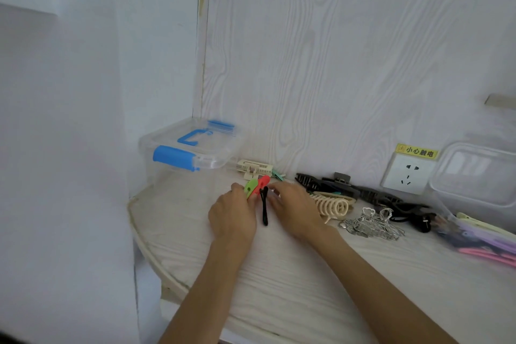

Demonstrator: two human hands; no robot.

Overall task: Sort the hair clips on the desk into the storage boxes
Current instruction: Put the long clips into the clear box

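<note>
My left hand (233,215) holds a green clip (250,188) and a red clip (263,182) between its fingers above the desk. A slim black clip (264,208) hangs between my two hands. My right hand (293,208) lies beside it with fingers curled at the clips; what it holds is hidden. A clear storage box with a blue latch and handle (192,148) stands shut at the back left. A second clear box (474,176) stands at the right.
Along the wall lie a cream clip (254,169), several black claw clips (349,190), a beige spiral clip (332,205) and silver metal clips (371,223). Pink and purple clips (485,243) lie at the right. A wall socket (407,174) sits behind. The desk edge (145,243) curves at the left.
</note>
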